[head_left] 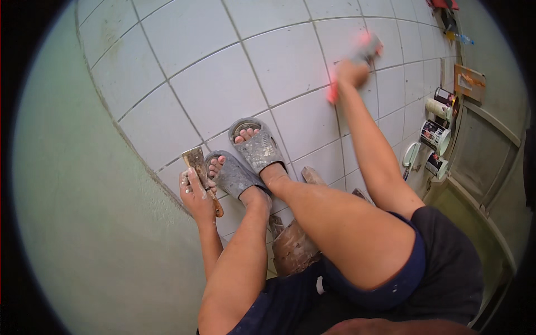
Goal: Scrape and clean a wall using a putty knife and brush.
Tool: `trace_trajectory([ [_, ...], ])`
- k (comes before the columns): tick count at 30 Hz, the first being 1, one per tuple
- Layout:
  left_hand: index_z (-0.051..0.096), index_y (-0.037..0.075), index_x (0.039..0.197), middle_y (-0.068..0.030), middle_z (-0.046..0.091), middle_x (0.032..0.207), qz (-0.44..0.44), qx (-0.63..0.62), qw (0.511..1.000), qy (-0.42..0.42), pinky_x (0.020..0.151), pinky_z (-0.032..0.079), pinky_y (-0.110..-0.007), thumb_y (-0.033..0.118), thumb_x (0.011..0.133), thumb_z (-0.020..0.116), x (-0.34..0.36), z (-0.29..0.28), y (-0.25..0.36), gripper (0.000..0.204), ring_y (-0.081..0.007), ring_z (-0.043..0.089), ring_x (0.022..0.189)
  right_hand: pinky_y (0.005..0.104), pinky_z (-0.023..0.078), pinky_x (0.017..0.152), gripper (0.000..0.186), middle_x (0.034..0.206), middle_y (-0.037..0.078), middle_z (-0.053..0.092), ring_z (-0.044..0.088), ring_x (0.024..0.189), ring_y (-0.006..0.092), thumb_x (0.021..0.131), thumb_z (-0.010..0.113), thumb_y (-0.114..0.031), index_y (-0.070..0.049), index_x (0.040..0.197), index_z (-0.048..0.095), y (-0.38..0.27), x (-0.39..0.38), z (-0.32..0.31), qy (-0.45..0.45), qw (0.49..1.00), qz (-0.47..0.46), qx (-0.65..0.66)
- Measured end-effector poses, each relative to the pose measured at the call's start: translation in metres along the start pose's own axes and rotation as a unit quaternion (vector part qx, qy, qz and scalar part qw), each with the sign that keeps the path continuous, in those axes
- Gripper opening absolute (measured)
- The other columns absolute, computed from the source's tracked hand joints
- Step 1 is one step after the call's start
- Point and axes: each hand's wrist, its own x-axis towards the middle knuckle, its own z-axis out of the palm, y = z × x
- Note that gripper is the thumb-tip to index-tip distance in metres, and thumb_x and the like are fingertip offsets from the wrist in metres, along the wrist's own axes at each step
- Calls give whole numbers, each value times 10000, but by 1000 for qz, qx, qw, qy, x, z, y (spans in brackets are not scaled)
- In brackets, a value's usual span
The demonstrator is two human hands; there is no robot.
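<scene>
My left hand point(195, 195) is closed round a putty knife point(194, 158) beside my left foot. Its broad, stained metal blade points up and away from me, and the wooden handle sticks out below my fingers. White smears of filler show on those fingers. Far out to the right, my right hand point(353, 73) grips a grey and red object point(368, 46) low over the white floor tiles point(290, 67). Motion smears that object, so its kind is unclear; red shows at both ends of it.
Grey spattered sandals point(262, 151) are on my feet. A worn wooden stool point(293, 248) stands beneath me. The green wall point(100, 223) runs along the left. Several tubs and cans point(434, 137) stand at the right, near a brown box point(469, 82) and a door panel point(474, 153).
</scene>
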Motion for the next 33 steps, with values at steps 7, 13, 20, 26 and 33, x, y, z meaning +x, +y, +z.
trace_trajectory([
  [7,525,73,921,-8,583,683,1,-10,1000,-1,488,431,-219,306,1103,459,4,16,18,303,-64,531,538,503,563,815,248,915,229,726,702,870,430,840,603,-127,-24,1060,655,-299,-105,51,-99,966,-201,132],
  [13,534,66,943,-28,577,669,28,-8,1000,12,497,437,-238,323,1099,467,10,11,28,307,-87,534,532,450,532,867,259,1020,193,703,676,957,351,904,580,-200,-16,1077,641,-227,-61,-1,-85,937,-243,238],
  [20,500,63,902,-35,554,642,20,7,1000,-4,509,434,-246,323,1102,452,12,-1,11,331,-97,524,521,481,561,901,498,1116,251,722,712,1016,409,804,729,-392,18,1084,703,96,113,-119,141,975,85,-153],
  [26,486,77,876,-33,545,625,6,39,999,-15,496,425,-246,323,1104,442,5,-19,5,339,-94,517,508,394,595,867,417,1063,191,748,743,971,333,736,813,-218,6,1072,708,162,169,-99,133,959,235,-91],
  [33,506,77,894,-35,546,621,-1,53,998,32,489,427,-237,341,1100,456,-2,-10,12,338,-94,524,503,347,480,1052,477,1284,164,632,609,1221,287,819,661,-105,3,1277,580,-151,97,31,12,998,-47,33],
])
